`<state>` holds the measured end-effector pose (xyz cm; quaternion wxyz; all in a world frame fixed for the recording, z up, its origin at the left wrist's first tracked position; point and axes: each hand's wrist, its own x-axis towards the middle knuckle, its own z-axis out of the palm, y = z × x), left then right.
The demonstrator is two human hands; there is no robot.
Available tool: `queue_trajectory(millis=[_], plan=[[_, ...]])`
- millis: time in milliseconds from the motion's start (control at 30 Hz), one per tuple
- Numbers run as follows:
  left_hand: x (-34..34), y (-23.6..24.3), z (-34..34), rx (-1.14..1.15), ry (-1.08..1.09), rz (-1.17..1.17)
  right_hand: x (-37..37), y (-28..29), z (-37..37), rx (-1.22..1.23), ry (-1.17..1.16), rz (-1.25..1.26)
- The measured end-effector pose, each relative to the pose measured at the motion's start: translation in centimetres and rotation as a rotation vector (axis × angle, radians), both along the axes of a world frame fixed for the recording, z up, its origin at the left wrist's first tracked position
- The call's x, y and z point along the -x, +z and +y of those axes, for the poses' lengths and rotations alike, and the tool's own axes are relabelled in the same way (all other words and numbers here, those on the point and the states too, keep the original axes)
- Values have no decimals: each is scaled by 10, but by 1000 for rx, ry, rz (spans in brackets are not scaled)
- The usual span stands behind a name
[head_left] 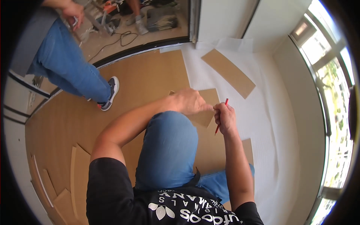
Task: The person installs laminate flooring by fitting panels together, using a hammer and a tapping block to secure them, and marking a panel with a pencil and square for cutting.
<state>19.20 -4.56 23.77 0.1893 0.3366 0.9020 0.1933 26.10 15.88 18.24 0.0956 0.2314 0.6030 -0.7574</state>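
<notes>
A red pencil (216, 129) slants through the closed fingers of my right hand (226, 117). My left hand (188, 101) reaches across from the left, back of the hand up and fingers curled and slightly blurred. Its fingertips meet those of my right hand; whatever may be between them is too small to make out. Beneath both hands lies a small brown board piece (208, 98), partly covered by my left hand. It rests near the edge of the larger brown flooring panels (150, 71). My bent knee in blue jeans (167, 146) rises just below my left forearm.
White sheeting (270, 123) covers the floor on the right, with a loose brown plank (229, 73) on it. Several board offcuts (63, 200) lie at lower left. A person in jeans (67, 60) stands on the panels at upper left. Beyond a dark door track (142, 45) lie tools and a cable.
</notes>
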Motion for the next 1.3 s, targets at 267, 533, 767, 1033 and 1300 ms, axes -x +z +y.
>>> queue_trajectory(millis=[267,533,767,1033,1300], plan=[[66,-165,-70,-41,160,71,16,-145,4,75,170,-354],[172,-269,-112,136,406,-133,55,-231,63,189,6,-488],[310,-317,-91,63,304,-3,145,-265,48,-17,94,-431],[509,-356,-39,37,448,276,167,-283,38,-245,95,-619],[538,-397,-5,47,542,473,167,-290,33,-316,97,-618]])
